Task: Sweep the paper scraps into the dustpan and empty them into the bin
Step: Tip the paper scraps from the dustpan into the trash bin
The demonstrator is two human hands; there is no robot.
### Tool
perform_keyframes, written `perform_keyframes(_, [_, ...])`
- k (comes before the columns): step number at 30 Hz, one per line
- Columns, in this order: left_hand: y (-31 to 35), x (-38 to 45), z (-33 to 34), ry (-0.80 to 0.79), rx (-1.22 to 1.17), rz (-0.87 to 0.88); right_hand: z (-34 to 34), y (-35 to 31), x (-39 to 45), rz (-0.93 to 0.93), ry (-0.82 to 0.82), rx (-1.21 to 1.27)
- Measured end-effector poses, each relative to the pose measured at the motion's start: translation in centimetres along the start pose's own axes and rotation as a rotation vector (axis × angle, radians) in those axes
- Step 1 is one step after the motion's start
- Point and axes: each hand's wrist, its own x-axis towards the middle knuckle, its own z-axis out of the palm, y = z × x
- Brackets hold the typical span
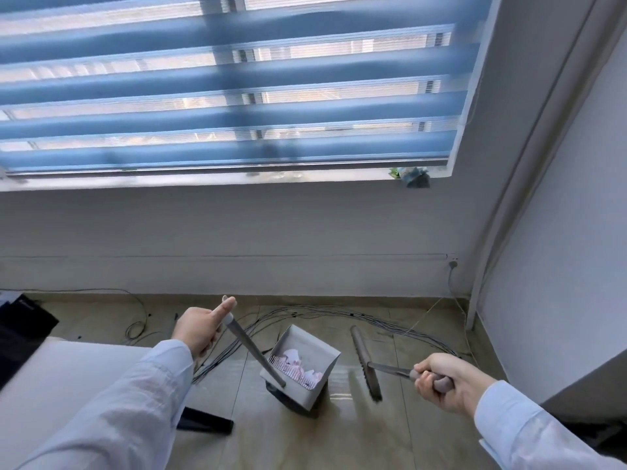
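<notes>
A grey upright dustpan (305, 347) hangs tilted just above the tiled floor, with pink and white paper scraps (298, 364) lying inside it. My left hand (200, 329) grips the top of its long handle (252, 354), thumb on the end. To the right, my right hand (448, 381) is closed around the broom's handle. The broom head (364, 361) points away from me, bristles toward the floor, a short way right of the dustpan. No bin is in view.
A bundle of cables (339, 315) curls over the floor behind the dustpan, along the wall below the blue window blind (237, 79). A white table (68, 385) stands at the left with a dark foot (205, 424); a grey cabinet (590, 385) stands at the right.
</notes>
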Motion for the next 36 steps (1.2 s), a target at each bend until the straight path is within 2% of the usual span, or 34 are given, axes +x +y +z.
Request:
perform_keyframes(21, [0.0,0.3,-0.2,0.03,0.102,0.037,2.2,-1.4,0.3,-0.016,-0.016,-0.043])
perform_keyframes(29, [1.1,-0.3,-0.4,0.006,0.228,0.116,2.3,-1.4,0.0,-0.02,-0.014,-0.072])
perform_keyframes(36, [2.1,-1.0,0.0,-0.061,0.499,0.222,2.2,-1.4,-0.4,-0.035,-0.004,-0.094])
